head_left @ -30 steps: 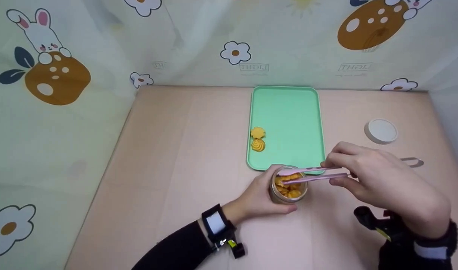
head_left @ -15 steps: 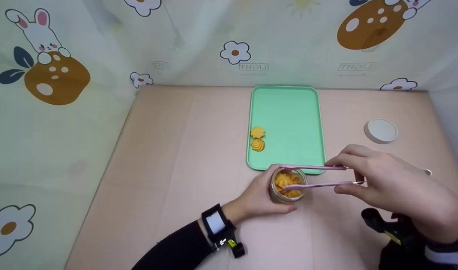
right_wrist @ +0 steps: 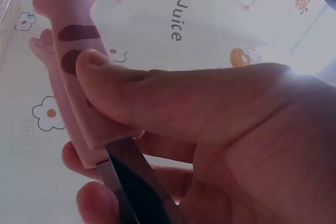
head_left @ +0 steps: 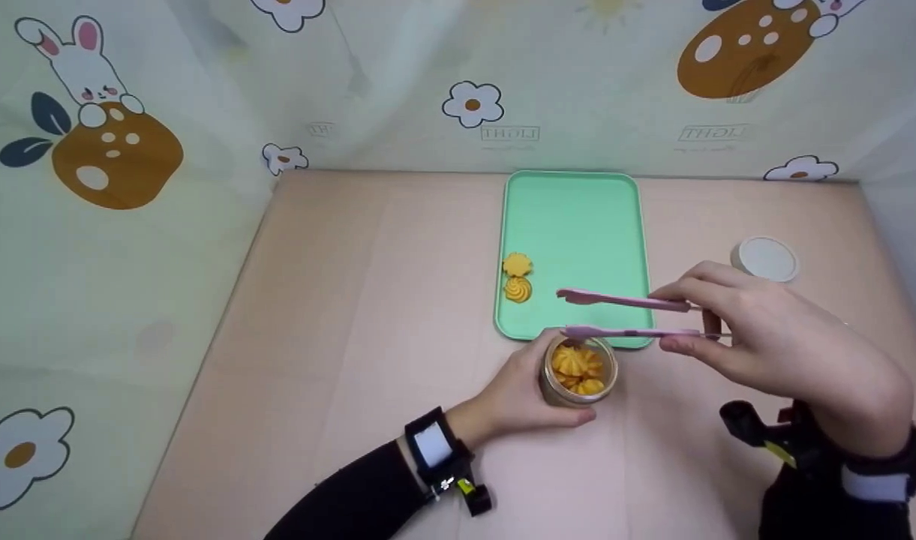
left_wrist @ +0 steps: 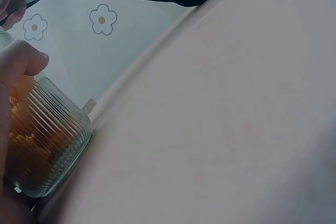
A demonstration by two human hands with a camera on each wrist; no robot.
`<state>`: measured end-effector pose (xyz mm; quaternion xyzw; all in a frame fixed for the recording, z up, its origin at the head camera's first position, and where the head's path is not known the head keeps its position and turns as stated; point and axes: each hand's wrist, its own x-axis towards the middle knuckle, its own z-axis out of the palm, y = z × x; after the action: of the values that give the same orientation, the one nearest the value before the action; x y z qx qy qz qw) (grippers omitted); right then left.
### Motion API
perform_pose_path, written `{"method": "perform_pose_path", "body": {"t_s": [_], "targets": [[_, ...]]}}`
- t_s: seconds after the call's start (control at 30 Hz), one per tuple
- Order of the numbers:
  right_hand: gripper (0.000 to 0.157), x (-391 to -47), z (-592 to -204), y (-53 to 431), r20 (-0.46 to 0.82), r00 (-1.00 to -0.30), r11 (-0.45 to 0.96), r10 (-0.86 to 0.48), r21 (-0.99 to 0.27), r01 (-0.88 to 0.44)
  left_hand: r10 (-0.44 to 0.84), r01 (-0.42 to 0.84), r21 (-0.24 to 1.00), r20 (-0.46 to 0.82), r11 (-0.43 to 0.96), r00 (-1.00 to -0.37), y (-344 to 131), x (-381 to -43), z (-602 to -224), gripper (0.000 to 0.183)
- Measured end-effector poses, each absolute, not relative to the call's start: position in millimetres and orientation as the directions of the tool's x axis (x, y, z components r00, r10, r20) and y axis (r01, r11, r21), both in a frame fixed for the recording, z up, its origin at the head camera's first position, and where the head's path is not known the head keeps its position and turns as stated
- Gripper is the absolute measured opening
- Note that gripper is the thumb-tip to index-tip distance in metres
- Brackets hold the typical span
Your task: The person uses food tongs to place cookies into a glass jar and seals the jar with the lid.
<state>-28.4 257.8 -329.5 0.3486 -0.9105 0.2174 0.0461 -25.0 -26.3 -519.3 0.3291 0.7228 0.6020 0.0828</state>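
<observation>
My left hand (head_left: 514,386) grips a glass jar (left_wrist: 68,124) around its side, and the ribbed wall shows in the left wrist view. Several golden piped cookies (head_left: 572,362) lie inside it. Pink tongs (head_left: 623,301) with metal arms are held by my right hand (head_left: 788,330), thumb on one arm and fingers on the other. In the head view their tips stand apart with nothing between them, the nearer one overlapping the jar's far rim. Two cookies, one flat-faced (head_left: 517,265) and one swirled (head_left: 518,289), lie at the left edge of the green tray (head_left: 574,217).
A round white lid (head_left: 767,259) lies on the table to the right, partly behind my right hand. The tray's near edge is close behind the jar. A patterned curtain (head_left: 382,97) borders the table at the back and left.
The tongs were in the jar, tips close together; they have spread and lifted out toward the tray, without a cookie. My left hand and the jar have stayed in place.
</observation>
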Motion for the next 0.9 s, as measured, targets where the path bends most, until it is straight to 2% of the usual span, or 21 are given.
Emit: {"method": "perform_pose_path", "body": {"t_s": [0.27, 0.6, 0.9], "targets": [[0.036, -64.9, -350.0, 243.7, 0.272, -0.780, 0.667, -0.564, -0.406, -0.624, 0.570, 0.373, 0.926, 0.272, 0.065, -0.775, -26.3, -25.5, -521.8, 0.090], [0.043, -111.9, -416.0, 199.0, 0.136, -0.908, 0.755, -0.396, -0.515, -0.406, 0.578, 0.391, 0.918, 0.284, 0.067, -0.765, -26.1, -26.0, -523.7, 0.089], [0.048, -122.0, -443.9, 185.0, 0.049, -0.935, 0.786, -0.351, -0.528, -0.322, 0.578, 0.398, 0.913, 0.282, 0.082, -0.766, -27.3, -26.8, -521.4, 0.091]]}}
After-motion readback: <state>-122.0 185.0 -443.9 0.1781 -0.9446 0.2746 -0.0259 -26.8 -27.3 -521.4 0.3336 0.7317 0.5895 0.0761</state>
